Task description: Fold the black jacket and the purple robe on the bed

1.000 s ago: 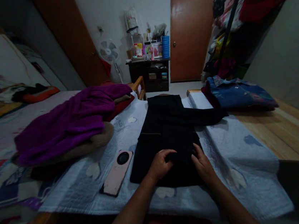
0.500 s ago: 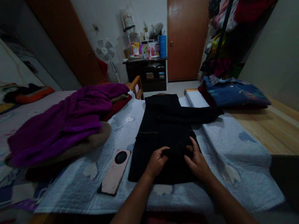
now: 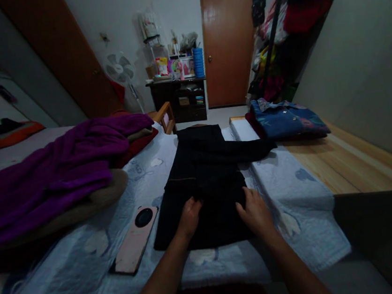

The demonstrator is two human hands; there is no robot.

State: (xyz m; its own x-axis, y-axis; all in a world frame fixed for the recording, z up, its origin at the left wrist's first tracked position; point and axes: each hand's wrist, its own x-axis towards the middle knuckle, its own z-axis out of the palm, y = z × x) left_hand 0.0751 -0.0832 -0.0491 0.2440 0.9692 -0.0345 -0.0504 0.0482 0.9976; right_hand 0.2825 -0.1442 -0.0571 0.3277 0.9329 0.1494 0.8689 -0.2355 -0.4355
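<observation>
A black long-sleeved top [image 3: 206, 179] lies spread in front of me, one sleeve [image 3: 249, 149] reaching out to the right. My left hand [image 3: 190, 217] pinches its dark cloth near the lower middle; the fingertips are partly lost against the black. On the garment's lower right side rests my right hand [image 3: 256, 212], thumb and fingers apart against the fabric. A pink phone [image 3: 136, 243] with a round black camera ring lies face down just left of the garment.
A light blue quilted cloth [image 3: 306, 219] covers the surface beneath. Purple clothing [image 3: 66, 157] is heaped on the left. Folded garments, a blue shirt [image 3: 284, 118] on top, sit on the wooden board [image 3: 356, 161] at right. A fan [image 3: 120, 68] and a dark cabinet [image 3: 162, 99] stand behind.
The raised fold of black cloth between my hands has been lowered flat. My hands have moved slightly apart, and the right fingers have opened. The whole view has shifted to the right.
</observation>
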